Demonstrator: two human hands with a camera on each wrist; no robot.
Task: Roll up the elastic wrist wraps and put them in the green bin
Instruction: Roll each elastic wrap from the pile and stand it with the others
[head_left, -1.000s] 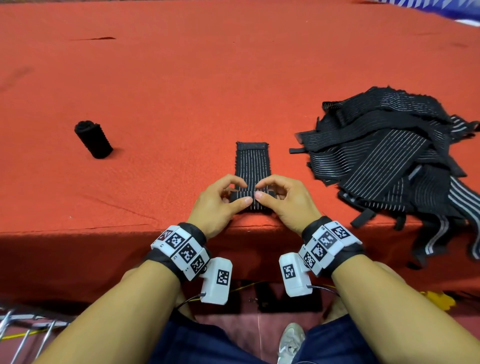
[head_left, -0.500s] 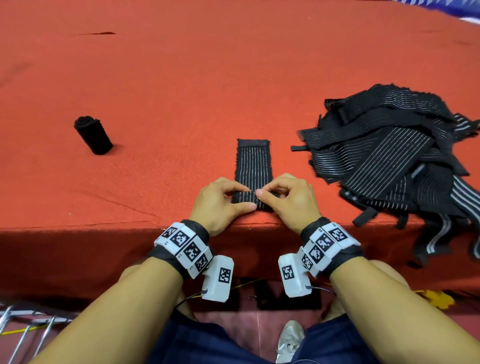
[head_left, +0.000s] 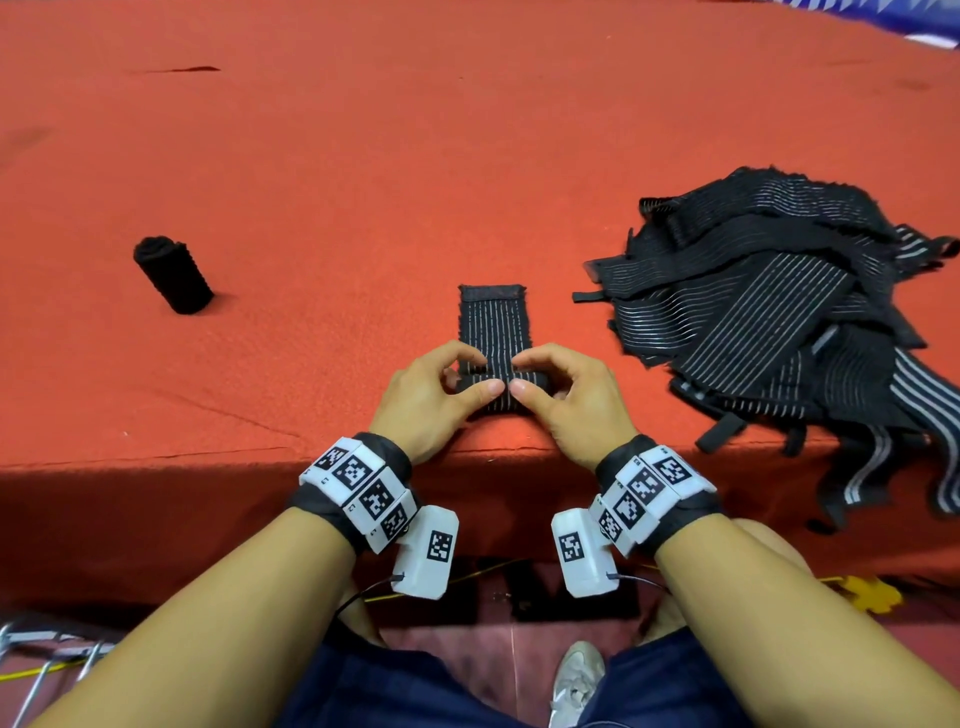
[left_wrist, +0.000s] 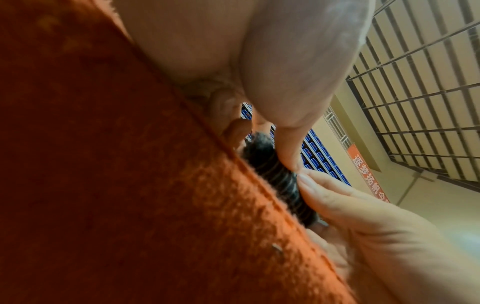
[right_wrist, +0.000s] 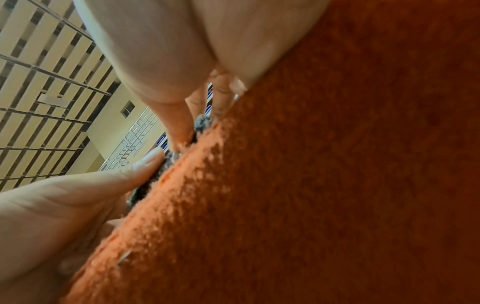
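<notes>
Thumbs and forefingers of the left hand (head_left: 431, 400) and right hand (head_left: 566, 402) pinch the rolled end of the striped wrist wrap (head_left: 496, 325) near the front edge of the red table (head_left: 311, 156), its flat tail lying away from the person. Soft, springy elastic likely wants to unroll, so grip across the roll's full width. A finished roll (head_left: 174, 274) lies left; the unrolled pile (head_left: 779, 312) sits right. No green bin in view

1 rolled wrap (head_left: 173, 274), 1 half-rolled wrap (head_left: 496, 332), 1 pile (head_left: 779, 322).
</notes>
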